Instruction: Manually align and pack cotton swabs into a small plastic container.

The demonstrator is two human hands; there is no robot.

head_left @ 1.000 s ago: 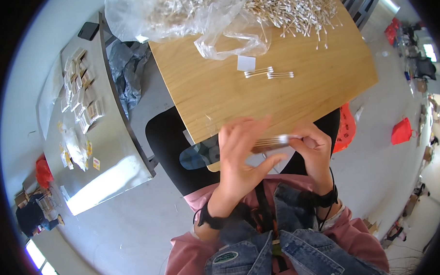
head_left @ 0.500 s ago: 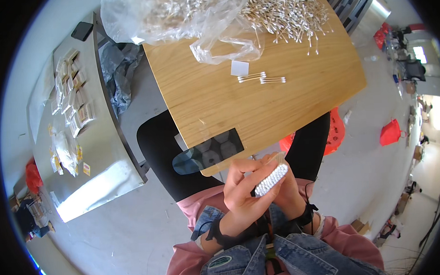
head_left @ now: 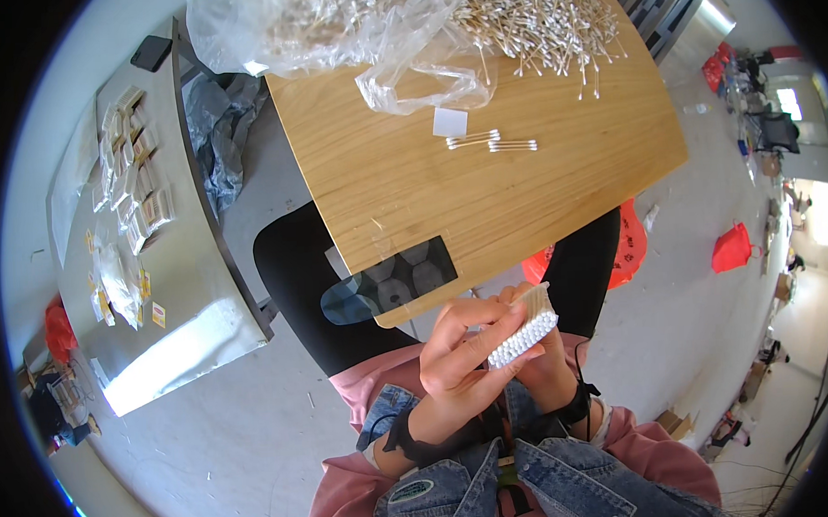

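A tight bundle of cotton swabs [head_left: 523, 339] is held over my lap, its white tips facing me and its sticks slanting away. On its left side, my left hand [head_left: 463, 348] is closed around it, thumb below and fingers above. My right hand [head_left: 547, 368] grips it from the right and beneath; part of that hand is hidden behind the bundle. Beyond my hands, several loose swabs [head_left: 514, 146] lie on the wooden table [head_left: 521, 200] beside a small white square card [head_left: 450, 122].
A big swab heap [head_left: 552, 21] and a clear plastic bag [head_left: 324, 34] fill the table's far end. A dark transparent sheet [head_left: 392, 282] lies at the near left corner. Left is a metal table [head_left: 182, 276] with swab packs [head_left: 133, 168]. A red bucket [head_left: 732, 247] stands right.
The bundle has shifted slightly right and up and turned a little, so more of its sticks show. Both hands keep hold of it. The whole view has moved slightly.
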